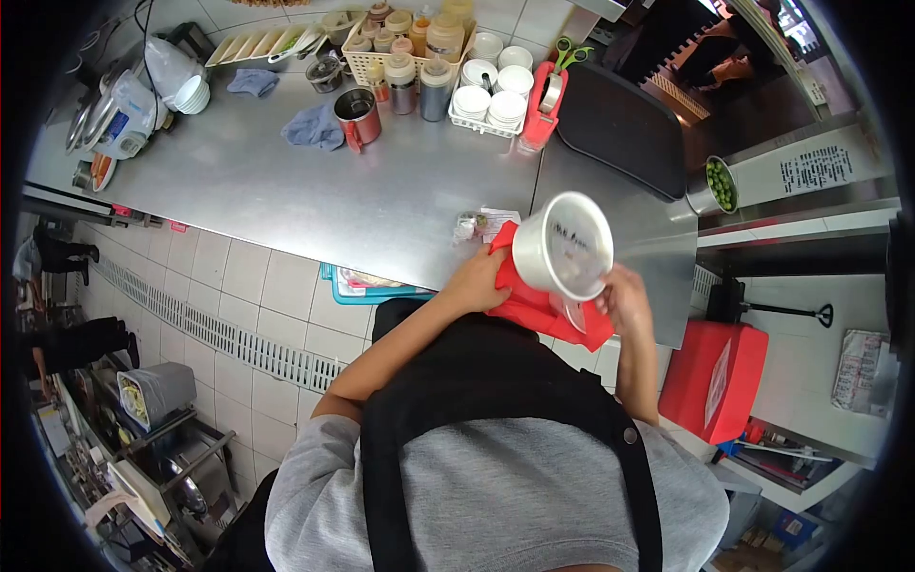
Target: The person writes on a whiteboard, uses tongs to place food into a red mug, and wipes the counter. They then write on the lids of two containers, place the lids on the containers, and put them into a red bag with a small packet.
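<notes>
A white round tub point(537, 250) with a see-through lid is tilted, its lid facing up and to the right. Dark handwriting marks the lid, and something pale shows faintly under it. Closed at the tub's lower right rim, my right hand point(626, 303) grips it. My left hand point(474, 282) is closed on a bright red plastic bag point(534, 307), which hangs beneath and beside the tub. Just beyond my left hand, a small clear wrapped item point(467, 229) and a printed paper slip point(499, 221) lie on the steel counter point(238, 181).
At the back stand a basket of sauce bottles point(357, 62), a rack of white cups point(488, 126) and a red tape dispenser point(545, 105). A red mug point(356, 119) sits by blue cloths point(315, 129). Right are a black tray point(620, 124) and a red box point(710, 377).
</notes>
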### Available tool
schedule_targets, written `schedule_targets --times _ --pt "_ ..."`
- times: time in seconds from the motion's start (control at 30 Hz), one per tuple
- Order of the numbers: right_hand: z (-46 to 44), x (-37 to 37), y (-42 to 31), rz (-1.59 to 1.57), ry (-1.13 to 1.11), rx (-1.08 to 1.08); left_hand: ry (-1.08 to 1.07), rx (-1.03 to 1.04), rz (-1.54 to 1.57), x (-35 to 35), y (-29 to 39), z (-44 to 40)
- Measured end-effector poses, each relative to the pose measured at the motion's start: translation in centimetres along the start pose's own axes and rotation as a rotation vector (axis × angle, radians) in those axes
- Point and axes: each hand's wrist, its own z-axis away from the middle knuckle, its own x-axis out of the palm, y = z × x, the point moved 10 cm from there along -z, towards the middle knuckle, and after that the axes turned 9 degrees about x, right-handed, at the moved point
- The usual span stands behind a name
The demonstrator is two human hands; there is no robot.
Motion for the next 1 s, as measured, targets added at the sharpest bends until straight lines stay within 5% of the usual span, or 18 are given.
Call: schedule_targets --times 0.2,0.27,0.53,0.63,0.8,0.83,0.97,1.0 --pt "-1.0 0.9 8.8 0.075 0.136 -0.030 -0.171 0.070 -0.047 1.3 -0.5 -0.3" --pt "-1.0 1.5 9.3 0.136 0.138 -0.034 0.006 0.077 0.122 -1.3 0.6 -0.1" --pt "-1.9 2.0 10.6 0.212 0.144 0.042 -0.217 0.214 -0.033 -0.4 2.4 0.4" --pt "-2.7 0.4 10.6 0.270 0.204 -0.031 -0.252 0.180 -0.078 0.6 3.2 -0.5" --pt "-6.0 -4.1 11.3 0.491 0.339 -0.186 -0.273 0.406 -0.181 3.6 7.5 -3.5" --pt "-6.5 -4.9 13.0 0.417 0.307 0.001 -0.275 0.411 -0.177 4.1 8.0 -3.9" --pt "-6.2 -5.9 13.6 0.511 0.346 0.103 -0.278 0.396 -0.164 4.1 9.0 -4.7" --pt "-5.9 -5.6 11.8 0.943 0.375 -0.097 -0.261 0.386 -0.109 3.7 9.0 -4.6"
